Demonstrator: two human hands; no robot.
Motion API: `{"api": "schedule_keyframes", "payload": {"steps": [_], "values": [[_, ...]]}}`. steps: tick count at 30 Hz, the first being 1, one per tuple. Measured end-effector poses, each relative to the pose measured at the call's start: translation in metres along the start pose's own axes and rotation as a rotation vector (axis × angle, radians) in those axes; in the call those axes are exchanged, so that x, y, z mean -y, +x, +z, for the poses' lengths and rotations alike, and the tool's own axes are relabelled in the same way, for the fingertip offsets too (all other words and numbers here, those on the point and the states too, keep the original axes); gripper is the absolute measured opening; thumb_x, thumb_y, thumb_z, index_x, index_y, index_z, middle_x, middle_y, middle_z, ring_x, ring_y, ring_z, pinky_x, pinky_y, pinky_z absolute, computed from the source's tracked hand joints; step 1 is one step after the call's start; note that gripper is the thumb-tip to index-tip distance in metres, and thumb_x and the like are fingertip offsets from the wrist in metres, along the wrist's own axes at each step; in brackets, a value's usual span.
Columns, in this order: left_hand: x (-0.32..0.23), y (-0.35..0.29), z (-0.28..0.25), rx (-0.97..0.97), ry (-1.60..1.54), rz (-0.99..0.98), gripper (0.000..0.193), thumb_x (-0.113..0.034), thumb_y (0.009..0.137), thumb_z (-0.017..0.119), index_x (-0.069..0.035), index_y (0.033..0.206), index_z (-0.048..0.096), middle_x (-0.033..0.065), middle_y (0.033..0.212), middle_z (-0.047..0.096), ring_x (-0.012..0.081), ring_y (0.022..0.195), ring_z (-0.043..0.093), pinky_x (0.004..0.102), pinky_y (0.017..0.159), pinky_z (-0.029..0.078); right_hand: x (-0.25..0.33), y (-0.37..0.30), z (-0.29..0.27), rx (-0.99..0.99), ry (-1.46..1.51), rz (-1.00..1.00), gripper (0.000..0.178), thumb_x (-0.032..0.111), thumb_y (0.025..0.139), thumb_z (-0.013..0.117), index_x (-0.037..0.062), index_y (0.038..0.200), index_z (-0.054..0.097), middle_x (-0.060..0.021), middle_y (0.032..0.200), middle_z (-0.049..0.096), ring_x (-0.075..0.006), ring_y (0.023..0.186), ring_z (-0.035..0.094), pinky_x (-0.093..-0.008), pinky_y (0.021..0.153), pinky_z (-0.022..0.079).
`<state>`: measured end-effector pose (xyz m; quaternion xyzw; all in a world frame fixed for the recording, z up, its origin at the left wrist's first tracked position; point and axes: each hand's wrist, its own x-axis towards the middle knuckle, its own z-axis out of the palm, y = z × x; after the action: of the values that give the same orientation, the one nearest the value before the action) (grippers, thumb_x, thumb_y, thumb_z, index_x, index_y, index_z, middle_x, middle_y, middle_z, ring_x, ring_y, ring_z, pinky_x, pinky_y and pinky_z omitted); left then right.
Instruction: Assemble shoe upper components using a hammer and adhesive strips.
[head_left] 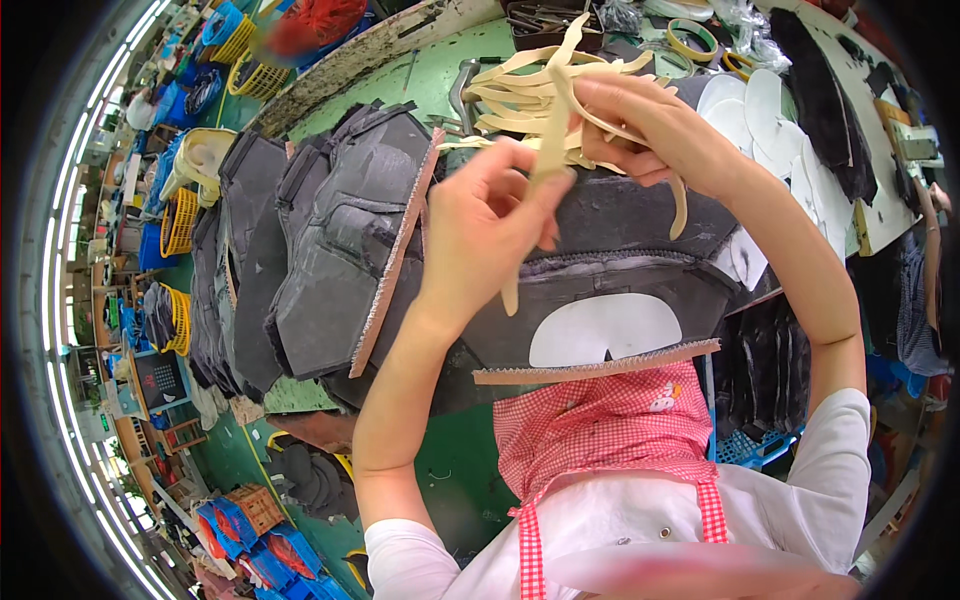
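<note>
Bare hands (475, 235), and below the grip it's a red gingham apron (590, 430), matching straps (711, 508), small patch (665, 398), white short-sleeved shirt (610, 510).

No legible text, only tiny unclear markings (665, 398) on the red-checked apron (600, 435) and dark board (160, 378)

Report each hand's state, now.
Left hand: closed, pinching a cream strip.
Right hand: closed, also holding cream strip; same piece or another, cannot tell.

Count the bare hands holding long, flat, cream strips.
2: the left hand, lower in view, and the right hand, higher and farther right, both hold cream strips. None seems hidden.
</note>
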<state>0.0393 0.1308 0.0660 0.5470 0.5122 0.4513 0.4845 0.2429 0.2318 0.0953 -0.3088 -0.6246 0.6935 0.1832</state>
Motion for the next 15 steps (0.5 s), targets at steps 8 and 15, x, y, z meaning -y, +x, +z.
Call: {"api": "schedule_keyframes", "payload": {"steps": [8, 15], "values": [[0.005, 0.008, -0.016, -0.326, 0.555, 0.192, 0.023, -0.02, 0.096, 0.069, -0.008, 0.082, 0.055, 0.005, 0.064, 0.066, 0.0177, 0.054, 0.066, 0.0308, 0.049, 0.046, -0.019, -0.005, 0.016, -0.009, -0.112, -0.168, 0.028, 0.029, 0.109, 0.045, 0.004, 0.112, 0.059, 0.0013, 0.063, 0.052, -0.0027, 0.042, 0.036, -0.0184, 0.037, 0.03], [0.009, 0.003, -0.031, -0.436, 1.072, 0.333, 0.023, -0.026, 0.095, 0.068, -0.011, 0.083, 0.054, 0.0048, 0.063, 0.063, 0.0276, 0.056, 0.064, 0.0384, 0.049, 0.043, -0.014, 0.001, -0.022, 0.362, 0.698, 0.021, 0.036, 0.036, 0.111, 0.04, 0.0067, 0.097, 0.056, 0.0091, 0.061, 0.037, 0.0022, 0.042, 0.028, -0.0145, 0.035, 0.022]]}}
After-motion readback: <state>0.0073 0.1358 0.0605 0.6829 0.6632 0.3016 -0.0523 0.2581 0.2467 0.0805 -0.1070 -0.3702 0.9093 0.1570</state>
